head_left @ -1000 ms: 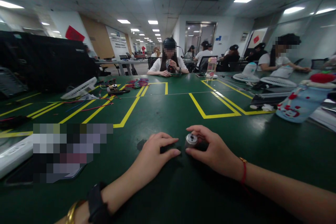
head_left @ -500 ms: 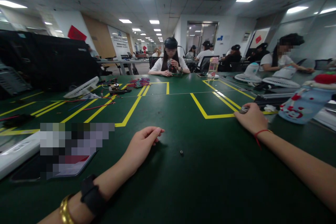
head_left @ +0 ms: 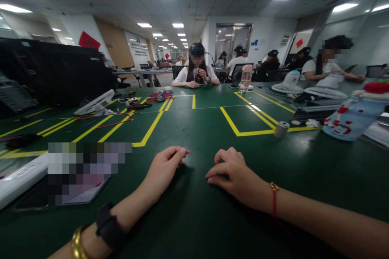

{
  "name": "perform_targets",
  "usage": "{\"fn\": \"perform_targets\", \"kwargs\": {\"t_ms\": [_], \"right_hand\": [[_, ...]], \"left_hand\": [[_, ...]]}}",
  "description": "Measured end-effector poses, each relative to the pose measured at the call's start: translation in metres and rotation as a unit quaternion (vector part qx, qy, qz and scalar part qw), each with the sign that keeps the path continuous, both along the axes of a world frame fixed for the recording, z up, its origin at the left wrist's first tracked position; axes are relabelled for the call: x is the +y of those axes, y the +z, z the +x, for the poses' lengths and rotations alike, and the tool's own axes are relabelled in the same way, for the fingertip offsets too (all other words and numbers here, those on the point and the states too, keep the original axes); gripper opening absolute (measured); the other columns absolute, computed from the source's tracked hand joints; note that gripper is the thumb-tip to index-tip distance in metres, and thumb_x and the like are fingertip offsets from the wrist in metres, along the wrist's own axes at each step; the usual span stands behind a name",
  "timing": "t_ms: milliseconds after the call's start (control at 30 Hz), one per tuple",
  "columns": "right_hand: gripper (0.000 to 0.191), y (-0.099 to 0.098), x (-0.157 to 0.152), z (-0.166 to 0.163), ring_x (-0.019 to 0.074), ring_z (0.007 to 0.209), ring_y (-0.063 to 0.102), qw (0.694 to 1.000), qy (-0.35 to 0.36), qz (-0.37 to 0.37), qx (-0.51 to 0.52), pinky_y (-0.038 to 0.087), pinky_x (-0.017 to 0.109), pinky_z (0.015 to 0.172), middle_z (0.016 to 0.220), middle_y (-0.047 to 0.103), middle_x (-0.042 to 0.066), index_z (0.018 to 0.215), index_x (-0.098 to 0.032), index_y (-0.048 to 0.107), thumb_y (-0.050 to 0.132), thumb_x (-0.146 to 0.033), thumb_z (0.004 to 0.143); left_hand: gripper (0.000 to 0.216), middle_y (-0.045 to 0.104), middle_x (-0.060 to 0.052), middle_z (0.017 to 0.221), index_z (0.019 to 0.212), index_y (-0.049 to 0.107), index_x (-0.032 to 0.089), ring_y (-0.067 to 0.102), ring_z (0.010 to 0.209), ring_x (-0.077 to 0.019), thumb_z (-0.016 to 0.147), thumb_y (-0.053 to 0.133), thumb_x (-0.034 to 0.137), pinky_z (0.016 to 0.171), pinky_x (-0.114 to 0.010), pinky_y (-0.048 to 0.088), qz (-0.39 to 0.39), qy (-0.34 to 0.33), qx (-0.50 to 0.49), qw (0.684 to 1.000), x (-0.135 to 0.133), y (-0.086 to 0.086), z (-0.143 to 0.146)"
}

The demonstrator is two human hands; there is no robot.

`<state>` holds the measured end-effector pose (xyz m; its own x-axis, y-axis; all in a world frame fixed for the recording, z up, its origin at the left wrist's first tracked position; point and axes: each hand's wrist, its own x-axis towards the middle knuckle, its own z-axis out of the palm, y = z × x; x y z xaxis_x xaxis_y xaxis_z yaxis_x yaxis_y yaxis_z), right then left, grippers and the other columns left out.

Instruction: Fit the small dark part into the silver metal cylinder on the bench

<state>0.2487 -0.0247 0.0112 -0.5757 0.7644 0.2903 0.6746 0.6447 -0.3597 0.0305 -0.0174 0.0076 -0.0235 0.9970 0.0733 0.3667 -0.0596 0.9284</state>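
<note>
My left hand (head_left: 166, 170) rests on the green table with its thumb pressed to the bent index finger. Whether anything sits in that pinch is hidden. Facing it, my right hand (head_left: 235, 174) has thumb and index fingertips brought together low at the tabletop, the other fingers curled. Those fingertips cover the spot where a small ring-shaped metal piece lay; the piece itself is out of sight. Farther off to the right, a short grey metal cylinder (head_left: 281, 129) stands upright by the yellow tape, apart from both hands.
A phone (head_left: 91, 194) and a white power strip (head_left: 24, 176) lie at the left. Wires (head_left: 161, 96) and a white fan (head_left: 95, 103) are beyond them. At the right stand a blue cup (head_left: 354, 119) and more fans (head_left: 325, 92). A person (head_left: 196, 68) sits opposite.
My right hand has let go of the metal cylinder and moved left and nearer, onto the small ring-shaped piece. My left hand has stayed put.
</note>
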Motion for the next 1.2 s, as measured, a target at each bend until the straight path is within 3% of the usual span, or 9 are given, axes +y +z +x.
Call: {"fn": "perform_targets", "kwargs": {"t_ms": [100,167,267,367,467,533,833,1200], "right_hand": [[0.022,0.011,0.023,0.03,0.0182,0.084,0.049,0.997,-0.072,0.027,0.033,0.034,0.035,0.074,0.088,0.062,0.003,0.085,-0.027,0.069,0.05,-0.039,0.085],[0.027,0.023,0.045,0.065,0.02,0.086,0.05,0.981,-0.173,0.089,0.024,0.035,0.037,0.075,0.091,0.063,0.005,0.088,-0.024,0.068,0.046,-0.039,0.087],[0.033,0.037,0.074,0.126,0.0291,0.097,0.048,0.913,-0.366,0.167,-0.068,0.031,0.045,0.078,0.102,0.062,0.01,0.089,-0.022,0.069,0.044,-0.042,0.085],[0.033,0.044,0.09,0.178,0.0339,0.092,0.05,0.875,-0.452,0.127,-0.116,0.029,0.049,0.074,0.097,0.062,0.017,0.085,-0.02,0.072,0.049,-0.044,0.081],[0.033,0.044,0.098,0.206,0.0283,0.075,0.053,0.873,-0.471,0.06,-0.11,0.033,0.044,0.066,0.084,0.064,0.016,0.079,-0.02,0.073,0.056,-0.048,0.074],[0.036,0.042,0.101,0.213,0.0259,0.072,0.053,0.871,-0.478,0.039,-0.103,0.034,0.041,0.064,0.087,0.065,0.014,0.083,-0.022,0.073,0.055,-0.052,0.073],[0.045,0.028,0.109,0.217,0.0241,0.076,0.053,0.885,-0.463,0.04,-0.029,0.035,0.036,0.065,0.09,0.066,0.012,0.087,-0.022,0.072,0.049,-0.058,0.073],[0.043,0.033,0.107,0.214,0.0232,0.076,0.052,0.897,-0.441,0.021,-0.013,0.033,0.035,0.066,0.09,0.066,0.013,0.086,-0.021,0.074,0.055,-0.057,0.07]], "left_hand": [[0.039,0.064,-0.005,0.082,0.091,0.068,0.017,0.054,0.072,-0.018,0.08,0.05,0.05,0.063,-0.027,0.04,-0.007,0.003,0.002,1.0,-0.001,0.0,0.0],[0.039,0.064,-0.005,0.082,0.091,0.068,0.017,0.054,0.072,-0.0181,0.08,0.05,0.05,0.063,-0.026,0.04,-0.009,0.002,0.001,1.0,-0.001,0.001,0.0],[0.038,0.064,-0.004,0.081,0.091,0.068,0.018,0.054,0.071,-0.0177,0.08,0.05,0.05,0.063,-0.026,0.04,-0.008,-0.001,-0.001,1.0,-0.002,0.001,0.0],[0.039,0.064,-0.004,0.08,0.089,0.069,0.018,0.054,0.07,-0.0179,0.08,0.05,0.05,0.062,-0.026,0.04,-0.008,0.005,0.001,1.0,-0.002,0.002,0.001],[0.038,0.065,-0.004,0.08,0.089,0.069,0.017,0.055,0.07,-0.0181,0.079,0.05,0.05,0.062,-0.026,0.04,-0.007,0.007,0.003,1.0,-0.002,0.002,0.002],[0.038,0.065,-0.004,0.081,0.089,0.069,0.018,0.054,0.071,-0.0179,0.079,0.051,0.05,0.062,-0.026,0.04,-0.007,0.005,0.002,1.0,-0.002,0.002,0.001],[0.037,0.065,-0.003,0.078,0.088,0.069,0.018,0.055,0.071,-0.0179,0.079,0.051,0.049,0.064,-0.027,0.04,0.001,0.001,0.004,1.0,-0.002,0.0,0.001],[0.037,0.064,-0.004,0.078,0.088,0.069,0.018,0.055,0.07,-0.0183,0.079,0.051,0.049,0.062,-0.026,0.041,0.004,0.0,0.007,1.0,-0.002,0.001,0.001]]}}
